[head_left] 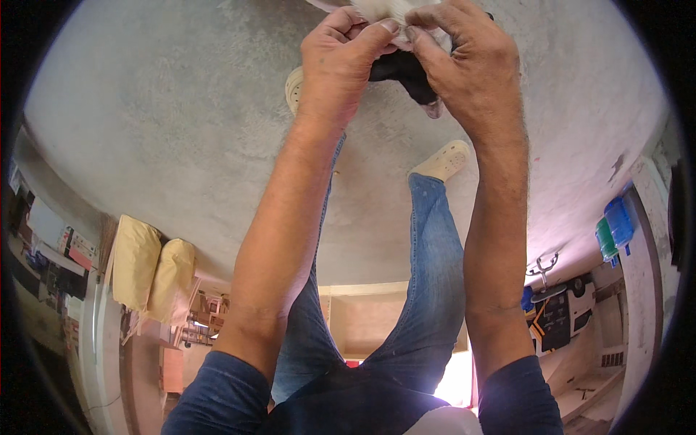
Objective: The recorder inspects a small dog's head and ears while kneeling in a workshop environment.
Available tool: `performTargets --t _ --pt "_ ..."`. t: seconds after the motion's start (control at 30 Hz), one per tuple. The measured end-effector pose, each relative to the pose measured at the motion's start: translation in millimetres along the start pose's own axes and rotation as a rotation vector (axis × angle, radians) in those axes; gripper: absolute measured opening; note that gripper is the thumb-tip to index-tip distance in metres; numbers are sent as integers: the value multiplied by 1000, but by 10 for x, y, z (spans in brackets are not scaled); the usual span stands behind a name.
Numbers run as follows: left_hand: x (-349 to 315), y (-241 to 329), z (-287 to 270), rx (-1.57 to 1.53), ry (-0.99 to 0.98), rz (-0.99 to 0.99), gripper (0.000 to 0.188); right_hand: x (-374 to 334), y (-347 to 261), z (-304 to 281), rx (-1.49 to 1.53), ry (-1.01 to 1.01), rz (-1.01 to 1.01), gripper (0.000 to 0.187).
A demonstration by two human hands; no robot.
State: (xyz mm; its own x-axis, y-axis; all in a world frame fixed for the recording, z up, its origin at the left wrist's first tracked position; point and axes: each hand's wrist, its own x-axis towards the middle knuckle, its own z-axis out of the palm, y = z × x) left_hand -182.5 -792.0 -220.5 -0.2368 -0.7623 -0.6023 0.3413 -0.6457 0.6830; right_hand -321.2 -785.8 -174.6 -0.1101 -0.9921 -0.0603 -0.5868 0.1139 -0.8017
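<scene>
Both arms reach up to the upper edge of the head view. My left hand (pixel 342 61) is closed, thumb and fingers pinching a soft white piece (pixel 386 10) that looks like cloth or fur. My right hand (pixel 471 58) is closed on the same white piece, its thumb and forefinger close to the left thumb. Below the fingers hangs a soft black piece (pixel 406 71) with a greyish-pink tip; I cannot tell whether it is joined to the white one. The upper part is cut off by the picture's edge.
My cream clogs (pixel 444 161) stand apart on the grey concrete floor (pixel 181 94). Yellowish padded bundles (pixel 136 264) are at the left. Blue (pixel 618 221) and green plastic containers (pixel 605 239) stand by the right wall, with a black-and-yellow case (pixel 551 322) nearby. Behind my legs is a pale wooden box (pixel 366 312).
</scene>
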Motion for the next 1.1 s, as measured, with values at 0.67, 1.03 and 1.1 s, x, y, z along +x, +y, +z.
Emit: performTargets --t 0.67,1.03,1.1 --pt "160 43 86 513 49 -37 21 18 278 11 -475 -66 -125 12" --pt "376 163 86 402 -256 -36 27 -20 786 -26 308 101 30 16" --pt "381 143 57 360 -254 -11 27 -40 867 -85 473 126 44 15"
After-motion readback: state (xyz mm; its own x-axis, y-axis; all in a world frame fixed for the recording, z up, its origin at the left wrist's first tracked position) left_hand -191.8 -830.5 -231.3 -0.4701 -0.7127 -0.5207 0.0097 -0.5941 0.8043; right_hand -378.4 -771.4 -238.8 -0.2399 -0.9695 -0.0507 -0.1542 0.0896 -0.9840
